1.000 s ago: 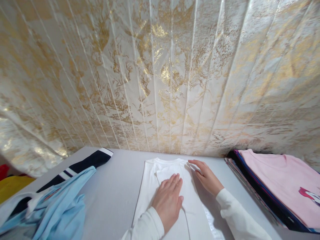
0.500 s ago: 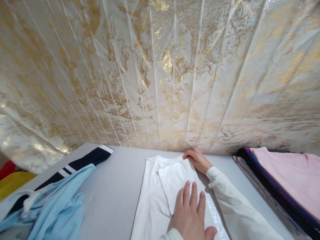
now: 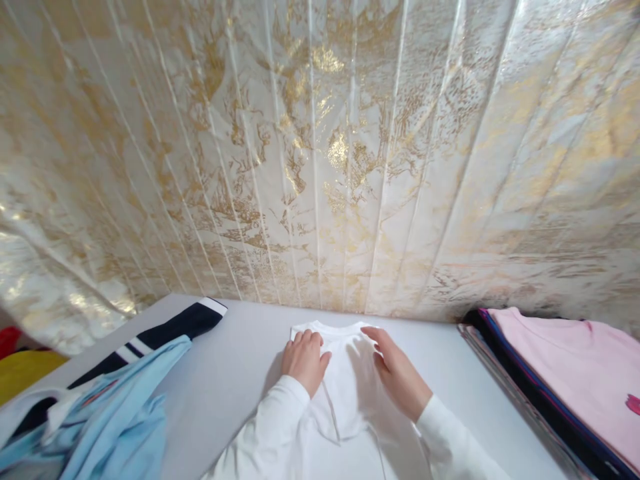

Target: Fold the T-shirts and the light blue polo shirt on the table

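- White shirt (image 3: 350, 397) lies flat on the grey-white tabletop (image 3: 225, 380), midway along the far edge; its neckline points toward that edge and sits just short of it, and a folded layer with a slanting crease shows on top.
- Left hand (image 3: 304, 360) rests on the shirt's upper left corner, fingers close together and bent over the cloth, thumb a little apart; whether they pinch the fabric, one cannot tell.
- Right hand (image 3: 400, 373) is at the upper right corner, forefinger stretched toward the neckline, with a moderately wide space between it and the thumb.
- Toward the tabletop's left edge, a rumpled light-blue garment (image 3: 130, 407) lies against a navy piece with white stripes (image 3: 175, 327), whose white-tipped end reaches near the far left corner.
- On the right, by the far edge, a pink shirt (image 3: 575, 373) tops a stack of folded clothes (image 3: 533, 400).
- Beyond the far edge rises a gold-patterned sheet (image 3: 280, 167); past the left edge lies yellow cloth (image 3: 30, 370).
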`<move>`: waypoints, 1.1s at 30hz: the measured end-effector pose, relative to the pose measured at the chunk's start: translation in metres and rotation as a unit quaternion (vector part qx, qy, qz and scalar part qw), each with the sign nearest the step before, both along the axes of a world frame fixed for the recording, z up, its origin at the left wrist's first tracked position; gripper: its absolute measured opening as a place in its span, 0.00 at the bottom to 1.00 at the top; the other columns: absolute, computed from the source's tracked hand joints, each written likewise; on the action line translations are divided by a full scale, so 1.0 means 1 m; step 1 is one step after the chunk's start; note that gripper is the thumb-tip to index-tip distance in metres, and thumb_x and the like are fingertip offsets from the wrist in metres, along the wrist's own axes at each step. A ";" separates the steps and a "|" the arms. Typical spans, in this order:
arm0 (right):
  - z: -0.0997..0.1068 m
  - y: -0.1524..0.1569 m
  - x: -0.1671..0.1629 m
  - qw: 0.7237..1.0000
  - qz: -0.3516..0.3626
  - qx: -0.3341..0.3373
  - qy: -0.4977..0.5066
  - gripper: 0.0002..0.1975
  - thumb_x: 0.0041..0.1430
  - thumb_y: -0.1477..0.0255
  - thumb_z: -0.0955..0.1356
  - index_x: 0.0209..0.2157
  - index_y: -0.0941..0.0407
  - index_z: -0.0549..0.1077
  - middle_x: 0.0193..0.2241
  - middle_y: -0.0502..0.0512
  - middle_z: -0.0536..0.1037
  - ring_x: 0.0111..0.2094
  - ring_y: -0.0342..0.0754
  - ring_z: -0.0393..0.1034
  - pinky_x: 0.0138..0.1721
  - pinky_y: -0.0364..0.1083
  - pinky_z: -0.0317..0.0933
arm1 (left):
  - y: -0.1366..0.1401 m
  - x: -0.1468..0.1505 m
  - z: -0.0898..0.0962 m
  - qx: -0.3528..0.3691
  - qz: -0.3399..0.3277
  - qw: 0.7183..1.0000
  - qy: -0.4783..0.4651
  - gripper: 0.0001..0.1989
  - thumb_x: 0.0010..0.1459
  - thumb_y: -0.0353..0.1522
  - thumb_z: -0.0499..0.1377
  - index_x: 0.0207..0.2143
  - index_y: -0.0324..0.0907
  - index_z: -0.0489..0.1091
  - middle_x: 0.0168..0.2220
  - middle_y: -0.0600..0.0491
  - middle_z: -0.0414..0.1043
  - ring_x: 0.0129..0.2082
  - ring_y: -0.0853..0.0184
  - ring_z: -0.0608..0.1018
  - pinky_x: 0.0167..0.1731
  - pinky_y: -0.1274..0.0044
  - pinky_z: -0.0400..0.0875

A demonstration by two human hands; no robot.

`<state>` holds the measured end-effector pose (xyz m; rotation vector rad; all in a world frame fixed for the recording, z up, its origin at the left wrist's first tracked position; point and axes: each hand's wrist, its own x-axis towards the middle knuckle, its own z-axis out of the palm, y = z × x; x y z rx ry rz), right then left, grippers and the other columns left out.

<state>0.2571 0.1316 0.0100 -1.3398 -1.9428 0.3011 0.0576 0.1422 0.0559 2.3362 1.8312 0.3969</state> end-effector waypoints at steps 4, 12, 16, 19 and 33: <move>-0.027 -0.021 -0.020 1.000 -0.006 -0.003 -0.008 0.29 0.57 0.78 0.55 0.61 0.53 0.49 0.62 0.58 0.56 0.63 0.49 0.49 0.61 0.55 0.50 | 0.003 0.001 -0.008 -0.004 0.003 1.000 -0.026 0.03 0.58 0.32 0.56 0.31 0.42 0.66 0.36 0.53 0.72 0.41 0.63 0.72 0.41 0.75 0.61; -0.039 -0.023 -0.029 0.987 -0.037 0.005 -0.158 0.28 0.65 0.61 0.56 0.62 0.59 0.54 0.63 0.63 0.53 0.65 0.55 0.40 0.60 0.59 0.50 | 0.007 0.004 -0.003 -0.050 0.052 0.997 -0.038 0.09 0.57 0.24 0.52 0.39 0.43 0.60 0.34 0.53 0.74 0.36 0.66 0.77 0.33 0.78 0.62; -0.030 -0.027 -0.031 0.977 -0.039 -0.025 -0.206 0.29 0.65 0.57 0.55 0.61 0.59 0.56 0.63 0.61 0.54 0.64 0.55 0.44 0.60 0.58 0.49 | 0.007 0.003 -0.006 -0.071 0.054 0.996 -0.018 0.10 0.57 0.26 0.52 0.41 0.44 0.60 0.34 0.52 0.75 0.37 0.64 0.78 0.33 0.77 0.63; -0.027 -0.024 -0.025 0.981 -0.024 -0.039 -0.190 0.27 0.66 0.59 0.54 0.62 0.57 0.55 0.63 0.60 0.54 0.63 0.53 0.46 0.60 0.57 0.51 | 0.008 0.002 -0.009 -0.070 0.051 0.996 -0.007 0.10 0.59 0.28 0.51 0.44 0.45 0.60 0.35 0.53 0.75 0.37 0.63 0.78 0.33 0.76 0.63; 0.022 -0.052 -0.038 0.987 0.092 -0.038 -0.128 0.13 0.55 0.70 0.65 0.43 0.55 0.67 0.46 0.58 0.71 0.49 0.54 0.62 0.48 0.53 0.59 | 0.010 -0.004 -0.007 0.035 -0.198 0.976 -0.081 0.15 0.55 0.19 0.51 0.38 0.46 0.69 0.42 0.58 0.71 0.47 0.69 0.69 0.48 0.76 0.58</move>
